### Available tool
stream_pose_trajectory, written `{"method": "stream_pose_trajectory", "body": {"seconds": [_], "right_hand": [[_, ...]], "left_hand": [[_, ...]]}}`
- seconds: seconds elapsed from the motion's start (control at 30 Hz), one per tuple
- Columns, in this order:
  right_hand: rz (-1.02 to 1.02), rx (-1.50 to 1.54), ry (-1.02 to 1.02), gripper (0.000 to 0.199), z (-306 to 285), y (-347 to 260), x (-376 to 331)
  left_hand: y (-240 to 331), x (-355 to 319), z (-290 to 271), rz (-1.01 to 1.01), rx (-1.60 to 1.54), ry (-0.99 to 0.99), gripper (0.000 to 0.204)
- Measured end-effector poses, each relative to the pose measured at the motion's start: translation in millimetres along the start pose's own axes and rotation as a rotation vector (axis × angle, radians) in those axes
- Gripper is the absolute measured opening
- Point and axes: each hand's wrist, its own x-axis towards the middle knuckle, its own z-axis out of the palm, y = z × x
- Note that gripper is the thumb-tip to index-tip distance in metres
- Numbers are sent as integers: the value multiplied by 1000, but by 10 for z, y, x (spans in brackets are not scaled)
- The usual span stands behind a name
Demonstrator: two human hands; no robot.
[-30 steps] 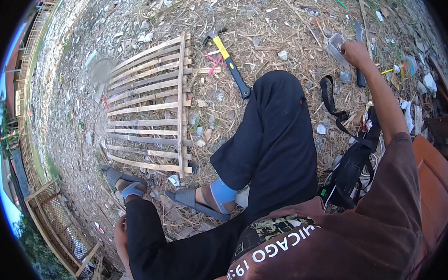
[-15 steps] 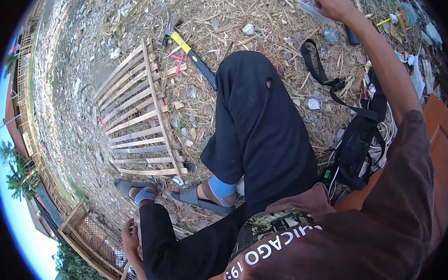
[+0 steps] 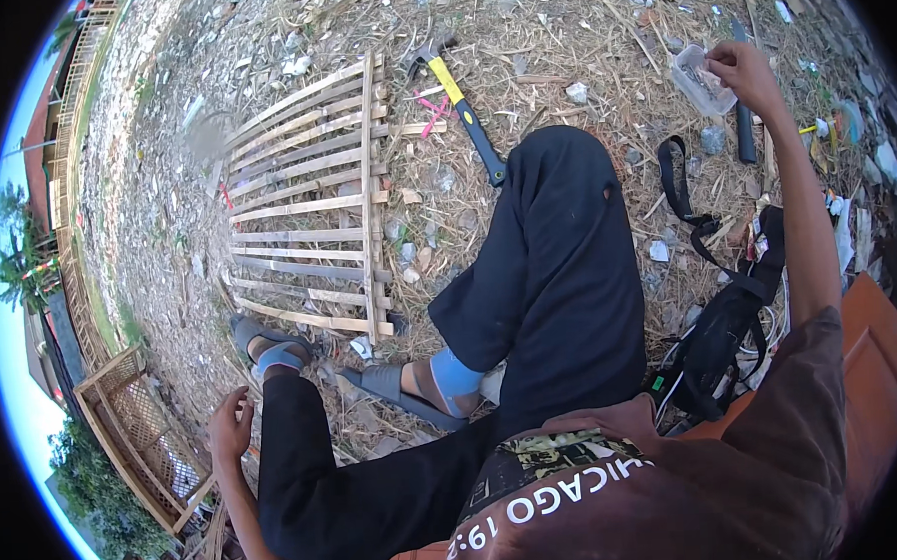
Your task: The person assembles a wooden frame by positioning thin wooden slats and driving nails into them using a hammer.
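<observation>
My right hand (image 3: 748, 77) reaches out at the far right, its fingers pinched together over the edge of a clear plastic container (image 3: 694, 91). What sits in the pinch is too small to make out. Small dark bits lie inside the container. On the left, my left hand (image 3: 232, 427) hangs beside my knee, fingers loosely apart and holding nothing. A panel of bamboo slats (image 3: 373, 198) lies flat on the ground ahead of my feet. Between panel and container, a claw hammer (image 3: 470, 119) with a yellow and black handle rests near my raised knee.
A pink cross-shaped thing (image 3: 433, 116) lies by the hammer. Right of my legs sits a black strapped bag (image 3: 717, 343) with white cables. A dark-handled tool (image 3: 745, 132) lies beside the container. Straw and litter cover the ground; a lattice frame (image 3: 140, 434) stands left.
My right hand has drawn back from inside the container to its near edge, fingers pinched. My left hand has risen slightly. The whole view has shifted, with the hammer and panel appearing farther right.
</observation>
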Motion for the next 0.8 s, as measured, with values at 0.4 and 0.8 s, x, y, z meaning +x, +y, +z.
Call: {"method": "stream_pose_trajectory", "body": {"seconds": [0.4, 0.8], "right_hand": [[35, 927, -170, 18, 578, -2182, -529], [363, 1760, -708, 13, 1705, -3259, -1162]], "left_hand": [[1255, 965, -200, 554, -137, 69, 31], [3177, 1417, 425, 808, -1170, 386, 47]]}}
